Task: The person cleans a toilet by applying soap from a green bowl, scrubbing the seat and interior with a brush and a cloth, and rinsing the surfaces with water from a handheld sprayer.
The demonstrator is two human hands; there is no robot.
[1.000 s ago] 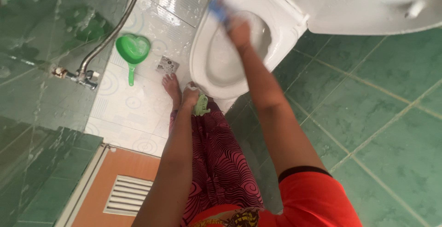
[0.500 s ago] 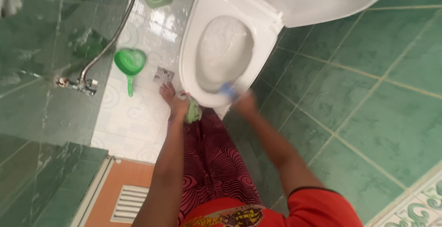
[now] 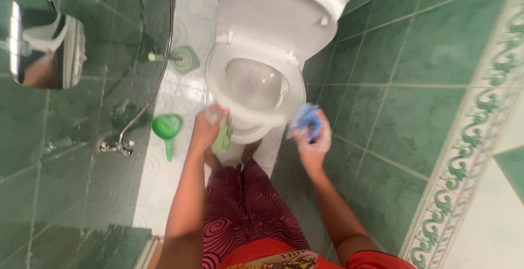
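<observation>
white ceramic toilet bowl [image 3: 256, 91] lies ahead of both hands | step: wiping its front rim, judged | right hand [image 3: 312, 138] curled round blue scrubbing cloth [image 3: 305, 119] | left hand [image 3: 207, 129] pinching green rag [image 3: 222, 137] | next: bring cloth onto rim

Your picture is bright, with soft light from above. Your hands [image 3: 311, 132] look blurry. The wall tiles [image 3: 49, 121] shine.
</observation>
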